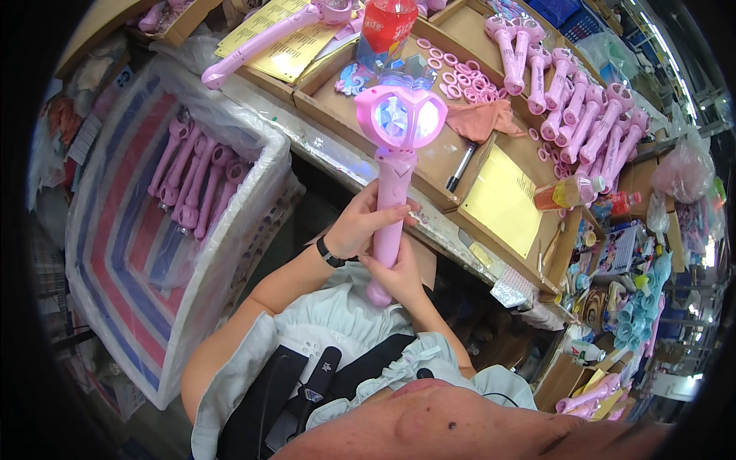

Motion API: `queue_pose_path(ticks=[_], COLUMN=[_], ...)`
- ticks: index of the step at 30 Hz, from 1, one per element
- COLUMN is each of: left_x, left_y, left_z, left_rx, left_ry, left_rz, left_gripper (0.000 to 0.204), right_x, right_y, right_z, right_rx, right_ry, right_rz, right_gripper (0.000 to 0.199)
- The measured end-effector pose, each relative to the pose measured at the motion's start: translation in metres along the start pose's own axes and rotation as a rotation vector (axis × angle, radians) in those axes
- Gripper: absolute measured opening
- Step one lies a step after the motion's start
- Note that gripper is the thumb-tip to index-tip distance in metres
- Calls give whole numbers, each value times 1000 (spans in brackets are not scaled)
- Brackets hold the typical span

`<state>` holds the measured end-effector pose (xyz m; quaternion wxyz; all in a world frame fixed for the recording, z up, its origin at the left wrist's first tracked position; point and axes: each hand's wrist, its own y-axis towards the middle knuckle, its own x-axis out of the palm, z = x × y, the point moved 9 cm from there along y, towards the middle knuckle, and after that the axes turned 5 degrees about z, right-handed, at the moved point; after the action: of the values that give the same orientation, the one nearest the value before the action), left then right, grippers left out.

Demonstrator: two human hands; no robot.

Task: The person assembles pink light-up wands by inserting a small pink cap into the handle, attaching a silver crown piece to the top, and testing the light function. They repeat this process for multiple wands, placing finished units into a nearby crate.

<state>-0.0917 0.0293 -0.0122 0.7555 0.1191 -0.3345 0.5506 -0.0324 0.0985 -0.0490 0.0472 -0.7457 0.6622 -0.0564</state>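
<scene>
Both bare arms are reaching up from below, and the hands are meeting in front of the torso. The left forearm (295, 277) is slanting up and to the right; the right forearm (443, 323) is leaning up and to the left. The left hand (362, 222) is sitting higher, its thumb (391, 218) lying across the front and its fingers curling behind. The right hand (402, 274) is gripping just below, its thumb angling up and leftward.

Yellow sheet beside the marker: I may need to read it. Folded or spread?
Spread. The yellow sheet lies flat, its broad printed face showing.
</scene>
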Motion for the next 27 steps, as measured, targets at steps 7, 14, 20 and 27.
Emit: queue_pose_path(ticks=[7, 14, 20, 27], left_x=[1, 0, 0, 1], left_y=[-1, -3, -5, -9], left_z=[-4, -5, -5, -5], left_rx=[2, 2, 6, 12], left_ry=[3, -25, -18, -15], left_rz=[6, 14, 4, 7], left_gripper=[41, 40, 39, 40], right_x=[-2, 2, 1, 2], right_y=[-7, -10, -11, -12], right_z=[-1, -1, -4, 0], right_rx=[-1, 53, 10, -29], right_ry=[-10, -21, -42, 56], right_rz=[82, 32, 47, 39], right_gripper=[47, 45, 44, 47])
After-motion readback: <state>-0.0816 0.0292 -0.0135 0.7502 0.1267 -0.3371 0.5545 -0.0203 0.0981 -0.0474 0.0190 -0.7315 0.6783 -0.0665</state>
